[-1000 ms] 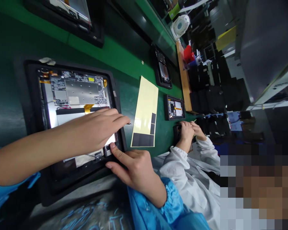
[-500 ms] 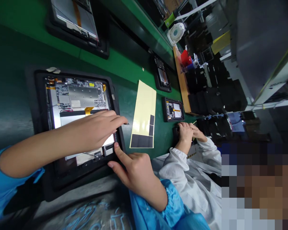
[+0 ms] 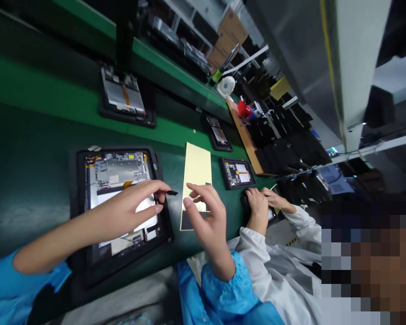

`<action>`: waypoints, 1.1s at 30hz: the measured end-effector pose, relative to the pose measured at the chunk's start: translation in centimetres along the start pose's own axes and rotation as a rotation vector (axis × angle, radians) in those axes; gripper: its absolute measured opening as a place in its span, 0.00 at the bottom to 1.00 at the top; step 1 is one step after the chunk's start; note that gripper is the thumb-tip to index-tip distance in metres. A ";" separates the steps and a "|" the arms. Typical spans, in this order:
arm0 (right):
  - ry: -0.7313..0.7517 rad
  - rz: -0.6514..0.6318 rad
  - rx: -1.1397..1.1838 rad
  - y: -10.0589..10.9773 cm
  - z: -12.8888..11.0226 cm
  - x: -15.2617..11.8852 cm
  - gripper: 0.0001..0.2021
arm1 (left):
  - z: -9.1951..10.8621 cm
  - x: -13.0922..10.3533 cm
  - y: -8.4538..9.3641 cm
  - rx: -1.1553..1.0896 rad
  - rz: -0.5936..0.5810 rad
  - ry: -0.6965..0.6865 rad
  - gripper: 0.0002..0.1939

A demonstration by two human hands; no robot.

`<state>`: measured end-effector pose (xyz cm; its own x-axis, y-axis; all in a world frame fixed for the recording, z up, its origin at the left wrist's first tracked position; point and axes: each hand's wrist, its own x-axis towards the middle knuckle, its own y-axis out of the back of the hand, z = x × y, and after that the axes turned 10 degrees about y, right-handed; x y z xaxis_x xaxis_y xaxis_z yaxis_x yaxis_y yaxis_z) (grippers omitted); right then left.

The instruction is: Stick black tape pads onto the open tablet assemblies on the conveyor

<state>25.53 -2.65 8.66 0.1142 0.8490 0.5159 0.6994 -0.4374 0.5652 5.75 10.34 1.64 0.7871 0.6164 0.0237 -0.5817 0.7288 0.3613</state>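
Note:
An opened tablet (image 3: 118, 174) lies in a black tray (image 3: 77, 203), its circuit board and silver battery bare. My left hand (image 3: 140, 201) is over the tablet's right side, fingers bent around a small black pointed piece (image 3: 172, 192) that sticks out past the fingertips. Whether that piece is a tool tip or a strip of tape I cannot tell. My right hand (image 3: 208, 216) hovers over the lower part of a pale yellow backing sheet (image 3: 198, 164) with black stickers (image 3: 188, 221). Its thumb and fingers are apart, and nothing shows between them.
Another opened tablet (image 3: 123, 95) sits at the back left. Two smaller opened devices, one farther back (image 3: 218, 133) and one nearer (image 3: 238, 174), stand to the right. A co-worker's hands (image 3: 259, 205) work on a dark device beside me. A small white fan (image 3: 226, 85) stands behind.
My right hand has lifted off the tablet's tray edge and moved right over the yellow sheet, its fingers spreading. The left hand's thumb has come into sight. The camera view has shifted.

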 end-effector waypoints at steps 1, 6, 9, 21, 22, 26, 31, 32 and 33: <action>-0.002 -0.017 0.042 0.0 0.4 0.7 0.10 | 0.2 -0.3 0.0 -0.042 0.038 0.003 0.22; -0.123 -0.184 0.294 -0.9 1.1 2.5 0.03 | 0.9 -1.3 -0.1 -0.083 0.157 -0.077 0.18; -0.108 -0.179 0.364 -0.9 0.6 2.8 0.06 | 1.3 -1.5 0.4 -0.054 0.173 -0.055 0.18; -0.072 -0.166 0.188 0.3 2.1 3.2 0.07 | 0.6 -1.1 -2.0 0.418 -0.094 -0.385 0.16; -0.089 -0.149 0.191 0.0 2.4 2.9 0.07 | 0.4 -0.7 -2.2 0.451 -0.127 -0.394 0.15; -0.142 -0.155 0.215 -0.6 3.0 1.9 0.06 | -0.6 1.0 -1.3 0.498 -0.146 -0.437 0.15; -0.142 -0.223 0.237 -0.4 3.5 1.9 0.06 | -1.0 2.1 0.9 0.435 -0.132 -0.402 0.18; -0.132 -0.245 0.238 -0.3 3.5 2.0 0.07 | -1.0 2.2 1.1 0.421 -0.140 -0.387 0.18; -0.122 -0.271 0.237 -0.3 3.6 2.1 0.07 | -0.9 2.3 1.3 0.411 -0.149 -0.377 0.18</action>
<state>28.07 0.30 7.26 -0.0235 0.9599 0.2794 0.8579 -0.1241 0.4986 6.62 12.95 1.29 0.9169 0.3127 0.2480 -0.3908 0.5773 0.7170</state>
